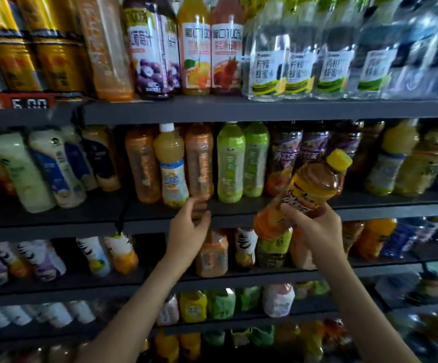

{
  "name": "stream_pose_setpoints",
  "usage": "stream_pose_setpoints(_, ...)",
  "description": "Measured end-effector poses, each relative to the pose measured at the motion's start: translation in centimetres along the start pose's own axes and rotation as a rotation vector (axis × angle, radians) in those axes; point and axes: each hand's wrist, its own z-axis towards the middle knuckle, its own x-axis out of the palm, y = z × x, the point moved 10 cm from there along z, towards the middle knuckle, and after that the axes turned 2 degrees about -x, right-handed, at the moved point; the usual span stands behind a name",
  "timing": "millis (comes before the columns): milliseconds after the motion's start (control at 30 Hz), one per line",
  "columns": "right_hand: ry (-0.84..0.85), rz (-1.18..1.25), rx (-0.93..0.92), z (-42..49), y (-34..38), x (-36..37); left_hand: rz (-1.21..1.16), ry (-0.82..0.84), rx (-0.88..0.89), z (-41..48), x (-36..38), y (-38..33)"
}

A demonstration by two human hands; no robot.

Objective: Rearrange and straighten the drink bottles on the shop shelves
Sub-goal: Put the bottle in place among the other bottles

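A shop's drinks aisle. Dark shelves run in tiers above and below the hands, each packed with rows of bottled drinks facing outward: juice bottles high above the left hand, clear honey-water bottles above the right hand. A red price tag reading 5.00 sits on the shelf edge up-left.

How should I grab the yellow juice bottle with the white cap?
Probably from the front, round its neck just under the white cap. The yellow juice bottle stands upright, squeezed between two orange bottles, so its sides are blocked, but the narrow neck leaves room for fingers.
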Motion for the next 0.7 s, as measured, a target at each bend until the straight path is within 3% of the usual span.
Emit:
stream_pose_setpoints(300, -0.002, -0.135, 0.054, -0.2, -1.5, -1.4, 0.102, 0.214, 0.046, -0.3, 5.1, -2.7)
stream_pose_setpoints(500, 0.024, -0.205, 0.052, 0.3, -1.3, -2.8, 0.06, 0.279, 0.065, -0.2, 8.8, -3.5)
stream_pose_setpoints(700, -0.072, -0.179, 0.026, 1.7, -1.4, -7.4, 0.064, 0.312, 0.128, 0.1, 13.7, -5.9)
